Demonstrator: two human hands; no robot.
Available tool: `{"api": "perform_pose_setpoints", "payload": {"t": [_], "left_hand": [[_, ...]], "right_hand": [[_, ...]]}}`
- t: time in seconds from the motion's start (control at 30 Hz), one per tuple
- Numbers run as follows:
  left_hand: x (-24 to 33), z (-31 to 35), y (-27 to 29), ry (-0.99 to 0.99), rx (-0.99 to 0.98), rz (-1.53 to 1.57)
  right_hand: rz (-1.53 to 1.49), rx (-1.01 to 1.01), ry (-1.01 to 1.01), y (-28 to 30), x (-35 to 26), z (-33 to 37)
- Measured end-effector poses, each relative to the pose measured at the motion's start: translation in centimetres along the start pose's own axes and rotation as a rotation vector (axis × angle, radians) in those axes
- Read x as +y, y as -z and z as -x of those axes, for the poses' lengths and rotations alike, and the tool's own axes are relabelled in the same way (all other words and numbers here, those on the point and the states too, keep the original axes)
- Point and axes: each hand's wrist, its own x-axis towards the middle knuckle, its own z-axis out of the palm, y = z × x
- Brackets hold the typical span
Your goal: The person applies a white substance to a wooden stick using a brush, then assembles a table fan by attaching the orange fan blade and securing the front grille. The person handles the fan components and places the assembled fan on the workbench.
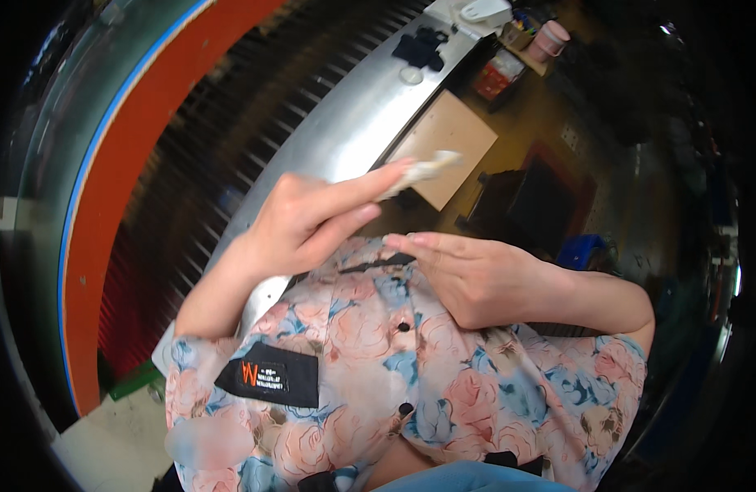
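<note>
My left hand (308, 217) is raised in front of my chest, its fingers closed around a small whitish crumpled piece (423, 170). That piece is smeared by motion, and I cannot make out whether it is cloth, paper or something else. It sticks out past the fingertips toward the upper right. Lower and to the right, my right hand (476, 275) has its thumb and fingers pressed together close to my shirt. What they pinch, if anything, is hidden. Under both hands is my floral shirt (353, 320), with a black labelled patch (271, 377) on its left side.
A long metal table (345, 123) runs along the left, beside a ribbed dark surface and an orange frame (107, 205). Dark cloths (421, 49) lie at its far end. Beyond are a tan board (456, 139), a pink bucket (550, 39) and a red box (499, 75).
</note>
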Motion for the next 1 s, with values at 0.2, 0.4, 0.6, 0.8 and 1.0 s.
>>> {"api": "perform_pose_setpoints", "payload": {"t": [0.2,0.4,0.6,0.8,1.0], "left_hand": [[-0.1,-0.6,-0.2,0.061,-0.215,0.252],[-0.2,-0.6,-0.5,0.076,-0.231,0.301],[-0.1,-0.1,-1.1,0.120,-0.376,0.418],[-0.1,1.9,-0.6,0.454,-0.591,0.629],[-0.8,2.0,1.3,0.528,0.076,0.635]], "right_hand": [[0.073,-0.017,0.121,0.2,-0.3,-0.9],[0.029,0.047,0.075,-0.8,-0.1,-1.0],[-0.019,0.098,0.068,-1.1,0.1,-1.5],[-0.065,0.199,0.147,-1.6,0.4,-0.1],[-1.638,0.919,-0.390,-3.3,3.3,0.3]]}}
